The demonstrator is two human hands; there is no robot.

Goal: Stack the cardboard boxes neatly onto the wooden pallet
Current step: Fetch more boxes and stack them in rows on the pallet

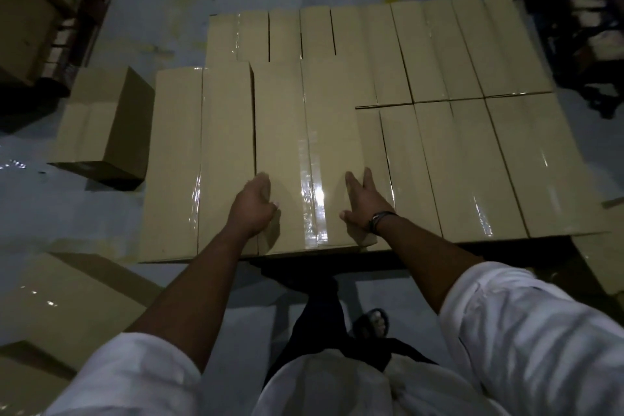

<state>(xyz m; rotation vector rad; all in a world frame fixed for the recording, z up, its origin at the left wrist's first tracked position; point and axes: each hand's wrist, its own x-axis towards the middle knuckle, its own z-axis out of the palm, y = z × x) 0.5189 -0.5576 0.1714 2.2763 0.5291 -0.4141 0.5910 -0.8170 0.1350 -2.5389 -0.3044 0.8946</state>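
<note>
My left hand hooks its fingers over the left edge of the taped cardboard box. My right hand lies flat on its right side, fingers straight. The box rests on the lower layer of boxes, just beside a neighbouring box.

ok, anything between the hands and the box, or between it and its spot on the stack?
Nothing visible. The left hand and right hand both touch the box, which lies on the lower layer beside its left neighbour.
</note>
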